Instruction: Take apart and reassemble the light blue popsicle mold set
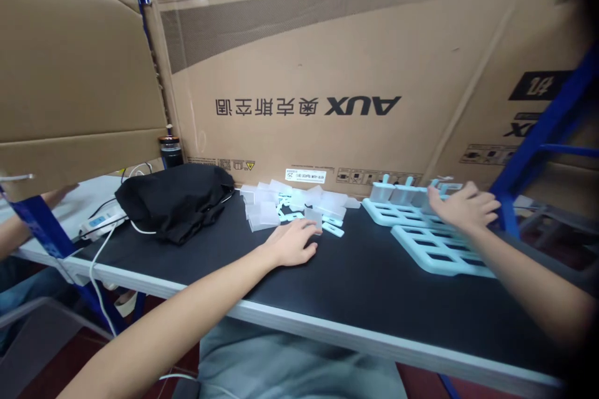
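My left hand [294, 243] rests low over the black tabletop with its thumb and fingers apart. Its fingertips are at a translucent ice-pop mould cup [313, 217], at the front of a loose pile of such cups [264, 215]. Light-blue stick pieces [333, 230] lie among and beside them. On the right, my right hand [465, 204] is spread above a light-blue mould rack [384, 215], its thumb side close to the cups there. Several cups with blue stick lids [403, 192] stand in that rack's back row. In front sits a second blue rack [435, 255], partly behind my right forearm.
A large cardboard panel [299, 62] stands along the back edge. At left are a black cloth bundle [178, 199], a dark jar [171, 151] and a white power strip [103, 221] with cables. Blue metal posts [538, 131] flank the table. Another person's arm [28, 218] shows far left.
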The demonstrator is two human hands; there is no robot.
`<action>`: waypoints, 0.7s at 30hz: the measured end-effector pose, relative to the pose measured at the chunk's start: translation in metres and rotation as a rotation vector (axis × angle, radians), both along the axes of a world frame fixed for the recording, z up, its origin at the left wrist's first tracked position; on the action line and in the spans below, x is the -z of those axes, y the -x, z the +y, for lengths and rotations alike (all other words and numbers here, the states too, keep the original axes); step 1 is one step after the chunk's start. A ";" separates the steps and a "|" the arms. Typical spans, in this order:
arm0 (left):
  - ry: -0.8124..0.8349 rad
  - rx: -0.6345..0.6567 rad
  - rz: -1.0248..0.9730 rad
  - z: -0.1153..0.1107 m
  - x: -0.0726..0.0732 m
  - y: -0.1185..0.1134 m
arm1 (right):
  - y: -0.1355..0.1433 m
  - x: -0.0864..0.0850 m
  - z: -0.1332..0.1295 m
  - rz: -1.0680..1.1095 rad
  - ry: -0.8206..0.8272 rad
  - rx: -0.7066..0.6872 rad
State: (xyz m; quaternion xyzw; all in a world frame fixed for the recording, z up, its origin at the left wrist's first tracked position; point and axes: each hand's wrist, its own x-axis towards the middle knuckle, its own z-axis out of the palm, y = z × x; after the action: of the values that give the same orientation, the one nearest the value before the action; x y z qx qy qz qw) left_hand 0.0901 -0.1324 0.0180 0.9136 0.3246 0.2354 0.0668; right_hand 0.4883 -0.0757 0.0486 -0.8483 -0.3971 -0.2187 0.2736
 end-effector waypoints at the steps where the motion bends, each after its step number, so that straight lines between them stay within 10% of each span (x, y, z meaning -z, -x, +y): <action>1: -0.007 -0.012 0.000 0.000 0.000 0.000 | 0.009 -0.007 -0.007 -0.048 -0.071 -0.032; 9: -0.012 -0.134 -0.067 -0.004 -0.005 -0.004 | 0.141 -0.035 -0.039 -0.199 0.479 -1.091; 14: -0.082 -0.104 -0.068 -0.004 -0.005 -0.003 | 0.182 -0.005 -0.034 -0.275 0.580 -1.172; 21: -0.029 -0.007 -0.091 -0.001 -0.005 -0.002 | 0.165 0.006 -0.039 -0.221 0.522 -1.170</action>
State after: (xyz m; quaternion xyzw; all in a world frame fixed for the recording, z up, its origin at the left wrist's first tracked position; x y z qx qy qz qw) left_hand 0.0924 -0.1337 0.0230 0.9018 0.3208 0.2815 0.0673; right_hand 0.3235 -0.1149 0.0425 -0.5030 -0.8595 -0.0159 0.0898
